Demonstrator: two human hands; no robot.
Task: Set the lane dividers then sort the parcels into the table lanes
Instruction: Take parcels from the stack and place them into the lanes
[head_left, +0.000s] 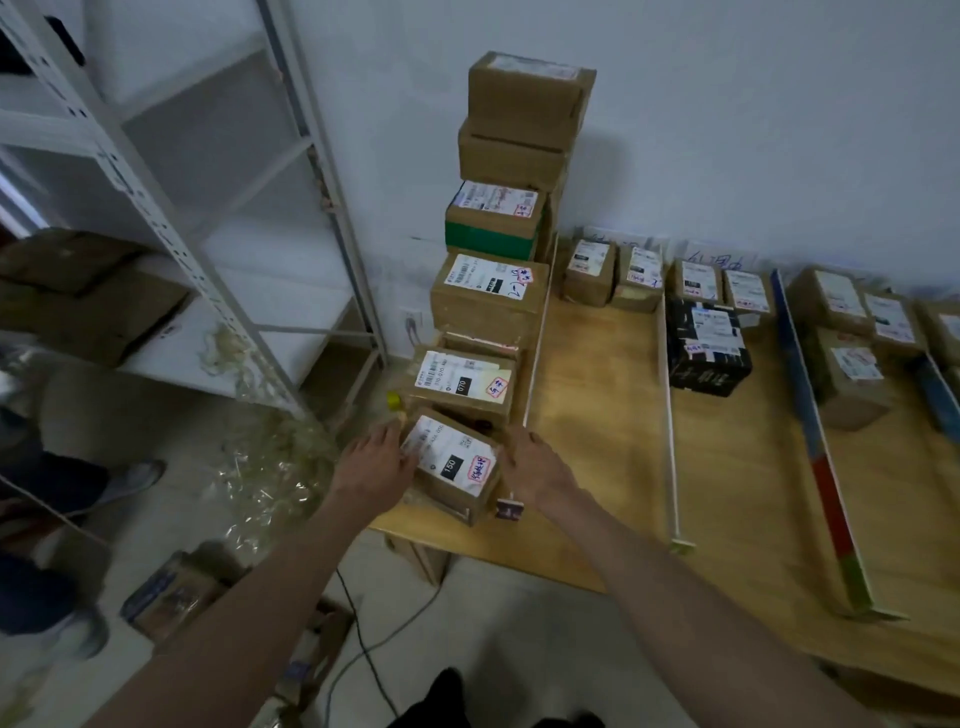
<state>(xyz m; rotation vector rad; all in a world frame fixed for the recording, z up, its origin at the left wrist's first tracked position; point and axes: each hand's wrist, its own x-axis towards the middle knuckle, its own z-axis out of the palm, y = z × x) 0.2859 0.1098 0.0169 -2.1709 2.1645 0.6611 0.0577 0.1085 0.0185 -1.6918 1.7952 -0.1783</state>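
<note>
Nearest brown cardboard parcel (453, 470), white shipping label: black patch reads "150"; red handwriting in a red-bordered box illegible. Second brown cardboard parcel behind it (462, 382), white label: black patch reads "070", small print beside it roughly "010.070", uncertain. Remaining labels too blurred.

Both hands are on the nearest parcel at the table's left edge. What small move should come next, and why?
Probably close both hands and lift the nearest parcel. The left hand and right hand flank its sides, and it sits crooked at the table corner, in front of the crowded left row. The lane right of the white divider lies mostly bare, so it may go there.
</note>
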